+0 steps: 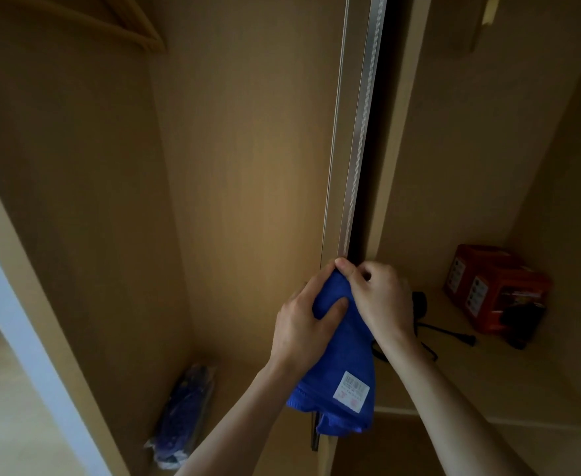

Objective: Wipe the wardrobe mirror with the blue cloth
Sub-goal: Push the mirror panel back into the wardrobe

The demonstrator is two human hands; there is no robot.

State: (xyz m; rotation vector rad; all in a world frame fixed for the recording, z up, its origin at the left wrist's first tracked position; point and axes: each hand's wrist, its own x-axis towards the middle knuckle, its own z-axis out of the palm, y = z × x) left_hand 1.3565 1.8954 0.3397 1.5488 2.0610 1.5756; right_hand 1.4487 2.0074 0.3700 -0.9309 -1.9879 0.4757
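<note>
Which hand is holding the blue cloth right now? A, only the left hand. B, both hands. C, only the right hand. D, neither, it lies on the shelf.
B: the left hand grips the blue cloth with its thumb across it, and the right hand pinches its top edge.

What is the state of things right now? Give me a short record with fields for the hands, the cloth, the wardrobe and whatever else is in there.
left-hand grip: holds the cloth's upper part, thumb across it
right-hand grip: pinches the cloth's top end
cloth: blue, bunched, hangs down, white label near the bottom
door edge: metal strip, just above the hands
mirror: none shows in this view
shelf: red box, black cable
wardrobe floor: wrapped bundle
</note>
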